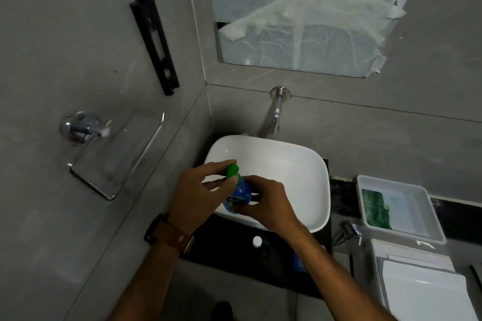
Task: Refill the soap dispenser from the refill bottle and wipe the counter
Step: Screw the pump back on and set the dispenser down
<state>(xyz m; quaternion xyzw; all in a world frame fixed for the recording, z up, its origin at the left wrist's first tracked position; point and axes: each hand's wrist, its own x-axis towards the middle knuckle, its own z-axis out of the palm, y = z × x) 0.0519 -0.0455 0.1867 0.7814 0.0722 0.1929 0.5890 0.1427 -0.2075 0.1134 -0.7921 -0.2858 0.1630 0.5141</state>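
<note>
Over the front left of the white basin (300, 161) I hold a small blue soap dispenser (241, 194) with a green pump head (232, 171). My left hand (200, 195) pinches the green pump head between thumb and fingers. My right hand (268, 203) grips the blue body from the right. A bottle with a white cap (257, 241) stands on the black counter (234, 250) below the basin, its body dark and hard to make out. A blue object (298, 262) is partly hidden behind my right forearm.
A chrome tap (275, 117) juts from the back wall over the basin. A white tray (427, 219) holding a green cloth (375, 209) sits at right, above a toilet cistern (417, 263). On the left wall hang a glass shelf (117, 156) and a black bracket (155, 44).
</note>
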